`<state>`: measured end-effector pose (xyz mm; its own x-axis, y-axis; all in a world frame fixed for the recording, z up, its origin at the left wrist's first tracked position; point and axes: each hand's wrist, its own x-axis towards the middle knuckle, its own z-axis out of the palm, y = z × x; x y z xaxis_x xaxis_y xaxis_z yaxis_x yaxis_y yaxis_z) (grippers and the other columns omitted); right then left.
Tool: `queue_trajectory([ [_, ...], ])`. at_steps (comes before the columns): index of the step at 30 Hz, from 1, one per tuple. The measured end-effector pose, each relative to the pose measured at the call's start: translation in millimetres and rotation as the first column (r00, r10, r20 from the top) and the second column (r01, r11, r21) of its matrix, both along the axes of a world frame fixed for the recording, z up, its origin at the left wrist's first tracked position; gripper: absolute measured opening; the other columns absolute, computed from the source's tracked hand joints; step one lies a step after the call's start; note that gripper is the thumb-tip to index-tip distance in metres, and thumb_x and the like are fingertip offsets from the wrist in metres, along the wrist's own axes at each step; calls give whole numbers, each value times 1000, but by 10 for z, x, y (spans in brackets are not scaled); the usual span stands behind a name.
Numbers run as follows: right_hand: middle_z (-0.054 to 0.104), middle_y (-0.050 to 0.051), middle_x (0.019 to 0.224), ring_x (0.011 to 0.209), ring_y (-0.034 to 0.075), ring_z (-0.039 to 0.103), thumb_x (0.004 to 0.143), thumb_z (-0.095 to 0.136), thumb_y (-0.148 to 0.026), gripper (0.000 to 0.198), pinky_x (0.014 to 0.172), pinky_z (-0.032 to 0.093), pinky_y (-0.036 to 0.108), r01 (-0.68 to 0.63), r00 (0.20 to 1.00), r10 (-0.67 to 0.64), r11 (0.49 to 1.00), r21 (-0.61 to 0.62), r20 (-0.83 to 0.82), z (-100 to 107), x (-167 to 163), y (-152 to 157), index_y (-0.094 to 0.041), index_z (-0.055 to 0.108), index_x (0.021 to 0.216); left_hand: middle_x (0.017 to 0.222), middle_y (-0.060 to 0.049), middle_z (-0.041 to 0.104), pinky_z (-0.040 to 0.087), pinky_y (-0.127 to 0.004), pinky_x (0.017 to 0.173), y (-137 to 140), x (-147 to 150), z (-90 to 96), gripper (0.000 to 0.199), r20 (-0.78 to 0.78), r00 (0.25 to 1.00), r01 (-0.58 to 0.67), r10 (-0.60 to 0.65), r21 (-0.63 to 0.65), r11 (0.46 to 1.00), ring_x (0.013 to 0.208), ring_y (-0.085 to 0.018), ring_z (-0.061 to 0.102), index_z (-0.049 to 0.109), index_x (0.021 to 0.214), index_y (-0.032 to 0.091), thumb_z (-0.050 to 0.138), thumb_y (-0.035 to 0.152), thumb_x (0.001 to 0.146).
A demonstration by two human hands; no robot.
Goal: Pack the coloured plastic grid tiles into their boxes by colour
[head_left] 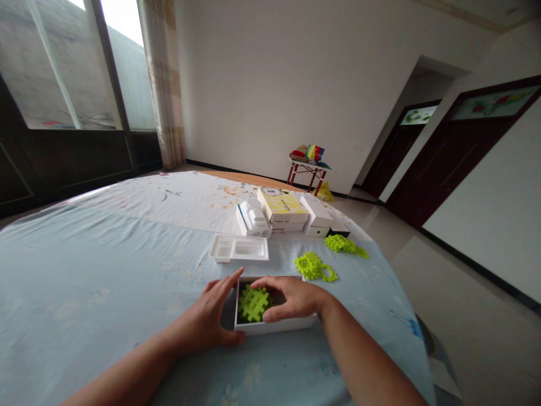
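A white open box (pixel 276 325) sits on the cloth in front of me. Inside it lies a lime-green interlocking puzzle piece (pixel 252 304) with notched edges. My left hand (pixel 211 313) spans the box's left end, its thumb at the near corner and its fingers toward the far one. Reaching into the box from the right, my right hand (pixel 291 298) has its thumb and fingertips at the edges of the green piece. The right part of the box's inside is hidden beneath that hand.
Behind the box stands a white plastic tray (pixel 249 248). More green pieces (pixel 313 266) lie to the right, with another green cluster (pixel 344 245) farther off. A yellow-and-white carton (pixel 282 207), stacked white trays (pixel 253 215) and a white box (pixel 316 214) stand farther back.
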<state>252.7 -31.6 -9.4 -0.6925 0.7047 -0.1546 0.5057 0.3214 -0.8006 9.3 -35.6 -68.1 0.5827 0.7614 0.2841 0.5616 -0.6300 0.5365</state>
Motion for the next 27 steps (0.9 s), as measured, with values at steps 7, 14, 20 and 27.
queue_trajectory([
  [7,59,2,104,90,15,57,74,59,-21,49,79,45,26,18,998,-16,999,40,-60,-31,-81,-38,-20,46,122,132,-8,47,38,-45,97,19,2,-12,113,16,1000,19,-19,13,1000,118,-31,43,8,142,31,77,28,53],
  [14,48,7,130,117,19,47,69,51,-7,65,99,35,32,-28,990,36,998,62,-136,-130,-121,4,-19,38,131,132,-8,46,36,-45,99,20,6,0,112,3,1000,14,-14,3,1000,119,-30,42,8,142,30,78,28,54],
  [20,51,9,128,116,17,49,74,47,-7,56,98,38,32,69,978,-57,996,55,-202,-58,-80,-47,-17,41,128,134,-9,44,37,-46,97,54,-17,-66,112,18,999,28,-28,6,1000,119,-32,40,7,142,30,77,30,54],
  [27,67,5,88,71,13,64,86,39,-24,31,64,48,24,315,945,-326,926,210,16,-67,-16,-62,-18,51,114,134,-9,44,35,-48,98,68,-21,-83,113,13,999,38,-38,7,999,118,-32,41,7,142,31,77,30,54],
])
